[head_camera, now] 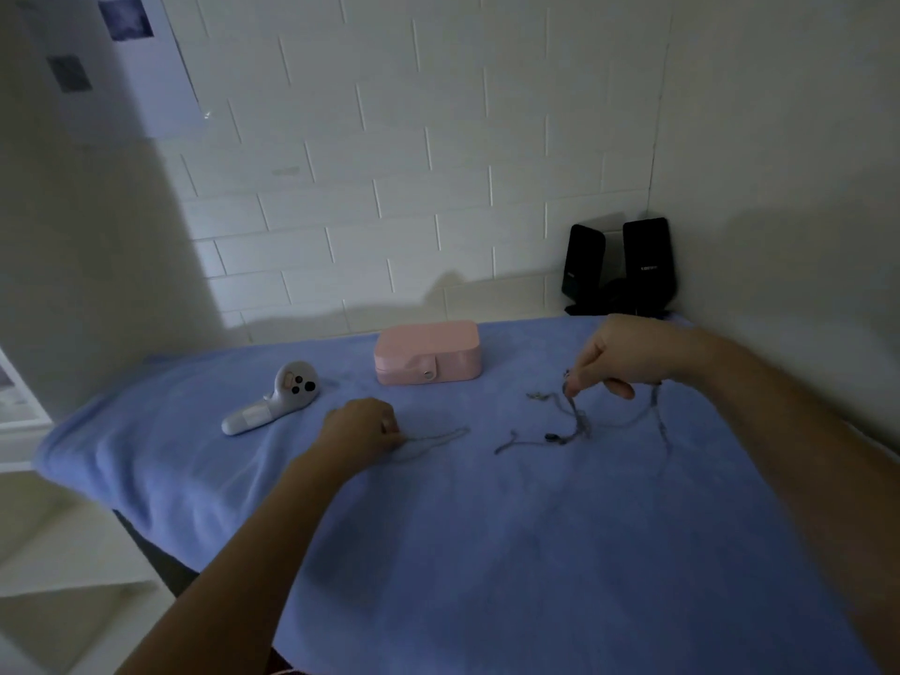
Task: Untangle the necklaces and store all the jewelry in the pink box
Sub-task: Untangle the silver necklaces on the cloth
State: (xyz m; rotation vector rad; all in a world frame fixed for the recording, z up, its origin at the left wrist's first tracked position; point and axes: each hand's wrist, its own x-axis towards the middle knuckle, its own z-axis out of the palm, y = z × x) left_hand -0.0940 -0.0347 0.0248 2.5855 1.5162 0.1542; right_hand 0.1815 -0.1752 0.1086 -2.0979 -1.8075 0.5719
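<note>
Underneath, blue cloth (487, 552); behind, tiled wall (389, 163)

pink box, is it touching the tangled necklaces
Apart. The head view shows bare blue cloth between the pink box and the tangled necklaces, which the right hand pinches; the left hand pinches a thin chain.

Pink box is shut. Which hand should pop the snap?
Left, probably. The left hand sits nearer the pink box and its snap, pinching only a loose chain lying on the cloth; the right hand holds up the tangled necklaces.
</note>
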